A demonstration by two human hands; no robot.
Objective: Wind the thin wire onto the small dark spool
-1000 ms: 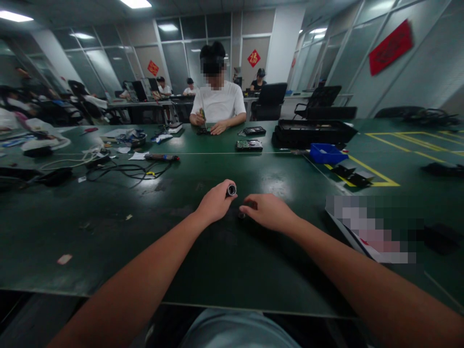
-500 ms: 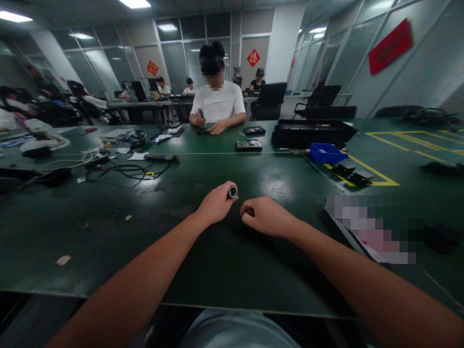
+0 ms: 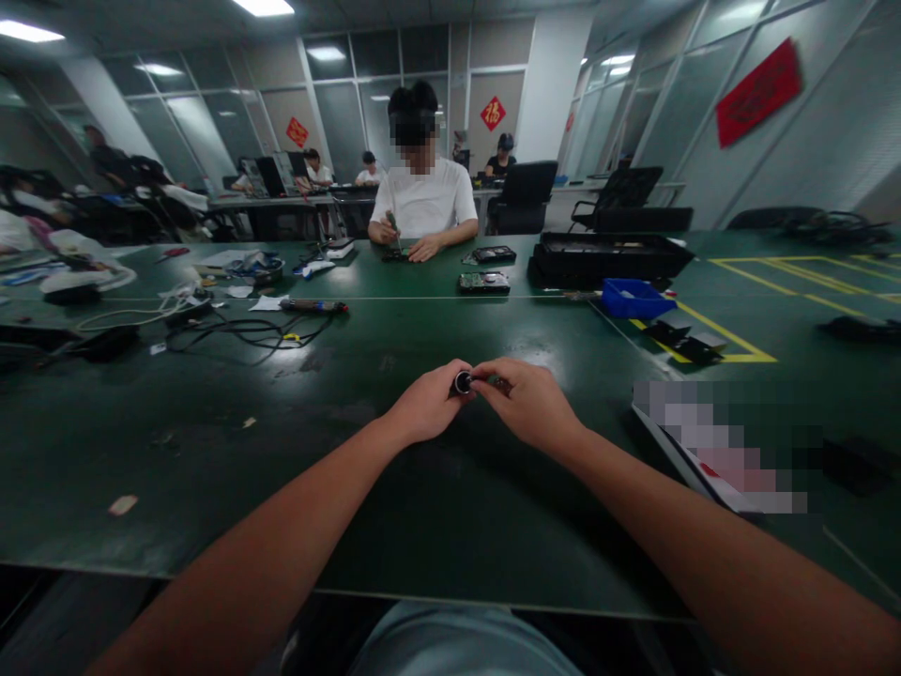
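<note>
My left hand is wrapped round a dark tube with a silver rim, its round open end turned towards me. The rest of the tube is hidden in the fingers. My right hand is closed in a pinch right at that open end, thumb and fingertips touching or nearly touching the rim. Something small and dark shows between its fingers, too small to name. Both hands are held over the green table.
Across the table a person in a white shirt works with a screwdriver. Hard drives, a long black tray and a blue bin lie ahead. Black cables and a pen-like tool are at left.
My right hand has come up and left to the tube's open end, its fingertips now at the rim. My left hand has shifted slightly right with the tube.
</note>
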